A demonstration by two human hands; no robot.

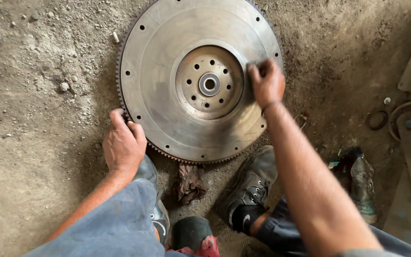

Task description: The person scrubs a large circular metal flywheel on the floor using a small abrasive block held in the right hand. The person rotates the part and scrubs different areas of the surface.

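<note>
The right hand [266, 82] is pinched shut on a small dark pad pressed to the face of the toothed steel flywheel [167, 100], just beside its bolt-holed hub, while the left hand [122, 144] rests fingers loosely curled, holding nothing, on the wheel's lower-left rim. The flywheel lies flat on a gritty, stony dirt floor [34, 133]. Near the shoes lie a crumpled rag [190, 183], a plastic bottle [362, 183] and a rubber ring [376, 120].

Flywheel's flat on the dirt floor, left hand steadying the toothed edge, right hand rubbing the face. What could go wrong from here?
1. The left hand rests against the ring-gear teeth of the flywheel; a slip could scrape the fingers.
2. Loose grit and stones around the disc could get onto the face where the right hand rubs, and scratch it.
3. The shoe sits close to the rim; if the disc shifts, toes may get pinched.
</note>
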